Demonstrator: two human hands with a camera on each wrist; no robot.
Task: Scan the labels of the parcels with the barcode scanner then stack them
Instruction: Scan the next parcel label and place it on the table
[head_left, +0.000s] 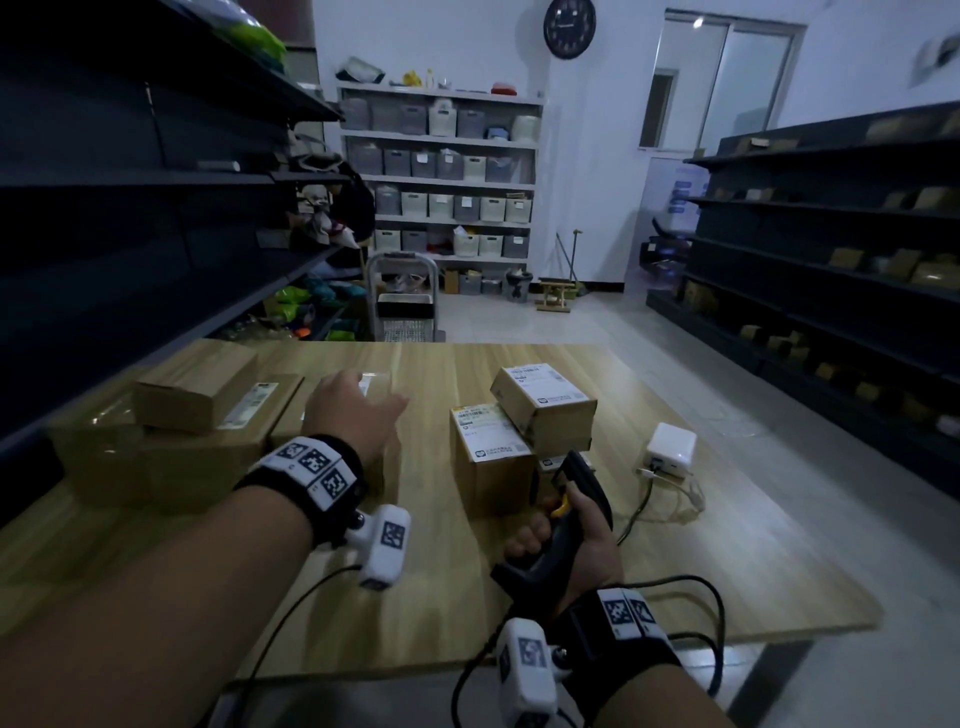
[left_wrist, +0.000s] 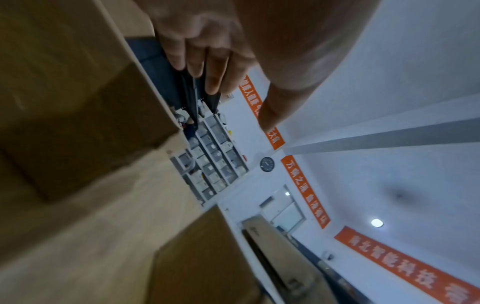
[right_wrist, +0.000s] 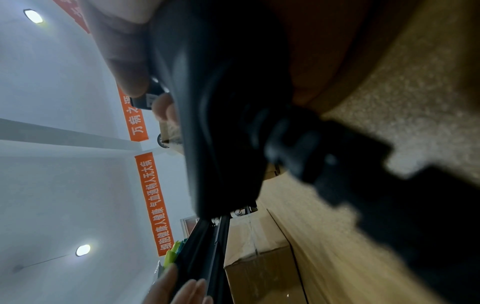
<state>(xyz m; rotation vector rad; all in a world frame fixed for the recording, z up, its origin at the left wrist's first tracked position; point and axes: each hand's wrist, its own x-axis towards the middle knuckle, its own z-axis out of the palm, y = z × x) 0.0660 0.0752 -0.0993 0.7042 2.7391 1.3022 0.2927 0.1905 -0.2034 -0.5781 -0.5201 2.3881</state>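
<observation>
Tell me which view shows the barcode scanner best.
Head view: the barcode scanner shows whole, gripped in the right hand. Right wrist shows only its blurred black body close up; left wrist doesn't show it.

orange banner (right_wrist: 139, 125): 万病之 | orange banner (right_wrist: 155, 205): 人健康 气血通畅人无大病

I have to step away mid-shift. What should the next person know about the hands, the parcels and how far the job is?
Right hand grips the barcode scanner, aimed toward the labelled parcels mid-table.
Left hand is open, fingers straight, reaching over a parcel by the left group.
Left group: one box already sits on larger ones. Middle: one labelled box rests on others.
Which labels are scanned cannot be told. Left: scan the rest, then stack.
</observation>
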